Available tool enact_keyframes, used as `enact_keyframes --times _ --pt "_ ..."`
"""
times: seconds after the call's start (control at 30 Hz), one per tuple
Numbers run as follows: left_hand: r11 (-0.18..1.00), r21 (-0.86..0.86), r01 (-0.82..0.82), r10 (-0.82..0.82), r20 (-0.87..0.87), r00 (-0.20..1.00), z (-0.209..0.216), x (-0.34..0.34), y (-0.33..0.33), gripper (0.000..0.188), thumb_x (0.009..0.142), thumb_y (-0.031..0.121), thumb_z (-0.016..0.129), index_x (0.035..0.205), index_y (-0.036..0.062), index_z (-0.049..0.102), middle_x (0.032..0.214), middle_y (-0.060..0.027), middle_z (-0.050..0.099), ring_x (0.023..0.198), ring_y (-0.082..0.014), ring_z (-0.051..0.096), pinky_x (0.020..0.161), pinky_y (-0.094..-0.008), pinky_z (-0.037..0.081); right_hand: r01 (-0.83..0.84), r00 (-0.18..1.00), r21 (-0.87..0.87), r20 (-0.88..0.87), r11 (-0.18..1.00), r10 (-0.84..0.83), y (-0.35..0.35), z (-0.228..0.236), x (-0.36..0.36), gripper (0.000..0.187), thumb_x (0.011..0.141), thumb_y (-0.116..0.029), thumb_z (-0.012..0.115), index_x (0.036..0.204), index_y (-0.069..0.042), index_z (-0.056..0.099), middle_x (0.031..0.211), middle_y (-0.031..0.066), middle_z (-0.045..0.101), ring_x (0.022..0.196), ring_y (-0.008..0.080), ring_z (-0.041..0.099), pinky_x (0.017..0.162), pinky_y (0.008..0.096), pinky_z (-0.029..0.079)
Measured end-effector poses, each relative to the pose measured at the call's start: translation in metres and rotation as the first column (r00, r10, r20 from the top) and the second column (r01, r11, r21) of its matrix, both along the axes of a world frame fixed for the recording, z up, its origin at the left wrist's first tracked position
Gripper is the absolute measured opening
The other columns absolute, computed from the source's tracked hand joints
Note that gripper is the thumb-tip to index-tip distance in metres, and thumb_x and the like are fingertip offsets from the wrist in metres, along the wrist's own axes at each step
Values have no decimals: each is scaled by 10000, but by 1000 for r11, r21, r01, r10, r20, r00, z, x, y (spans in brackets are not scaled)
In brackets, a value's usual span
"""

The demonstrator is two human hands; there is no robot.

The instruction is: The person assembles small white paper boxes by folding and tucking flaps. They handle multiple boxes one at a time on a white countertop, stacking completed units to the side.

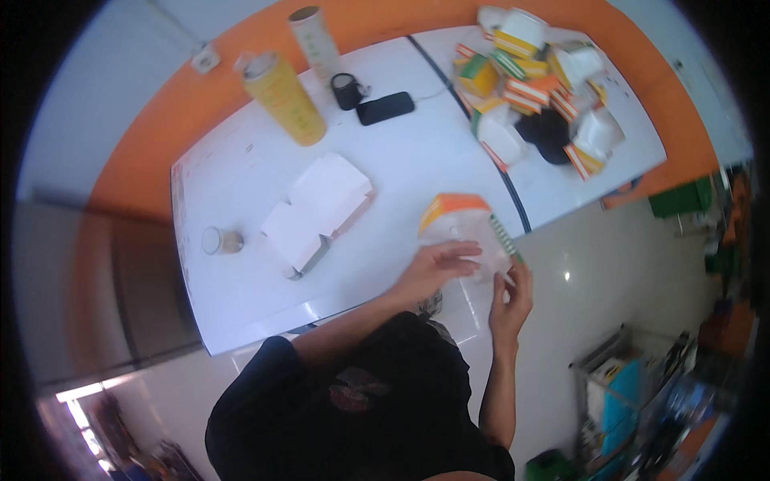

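A partly folded paper food box [455, 226] with a white inside and orange, yellow and green-striped outer walls is in my hands, at the table's front right edge. My left hand [437, 268] reaches across its near side, fingers against the white paper; what the fingertips grip is partly hidden. At the near right corner, my right hand [512, 301] pinches the box wall between thumb and fingers. Left of it, a flat, unfolded white carton [325, 196] lies open on the table.
A glass jar [222, 240] stands at the table's left. Farther back are a yellow cylinder [285, 100], a pale tube [314, 44], a black cup [346, 91] and a phone [385, 108]. Several folded boxes [525, 88] pile up at the far right, around a black item [547, 135].
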State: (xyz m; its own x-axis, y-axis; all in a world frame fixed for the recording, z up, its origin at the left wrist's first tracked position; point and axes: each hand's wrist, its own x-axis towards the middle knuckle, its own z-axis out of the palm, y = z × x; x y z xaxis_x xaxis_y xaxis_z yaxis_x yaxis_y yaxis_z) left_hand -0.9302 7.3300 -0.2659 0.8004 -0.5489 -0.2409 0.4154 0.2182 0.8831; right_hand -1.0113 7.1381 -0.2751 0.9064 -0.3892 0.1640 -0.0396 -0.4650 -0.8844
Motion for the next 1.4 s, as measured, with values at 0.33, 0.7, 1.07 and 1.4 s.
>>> enact_keyframes --times 0.33,0.7,1.07,1.4 --pt "150 634 -758 -74 772 631 -61 77 159 245 878 126 742 1109 46 765 1055 -112 727 1077 -342 640 957 -443 532 -144 990 123 15 982 143 -13 -4 216 738 1020 -106 648 1615 -12 222 1627 211 292 1374 346 492 1048 380 496" --pt "236 668 -706 113 702 703 -60 78 170 162 876 39 693 1018 34 772 1017 -146 731 964 -353 681 866 -437 556 -632 531 520 -251 575 809 114 -63 211 340 1032 -120 634 1335 34 606 1142 139 721 984 194 693 834 312 566" --pt "377 516 -769 274 732 624 29 57 147 289 847 64 762 1136 64 745 1115 -119 711 1041 -312 655 913 -396 530 -494 396 843 0 213 918 187 -11 210 428 1113 -314 492 1341 46 541 1191 173 677 1064 270 707 883 407 617" --pt "388 492 -779 343 708 618 12 34 102 301 881 14 745 1171 62 685 1159 -118 685 1029 -307 664 869 -395 543 -545 529 659 -210 519 822 131 3 217 352 1102 -206 493 1357 34 533 1079 170 706 901 257 730 811 369 609"
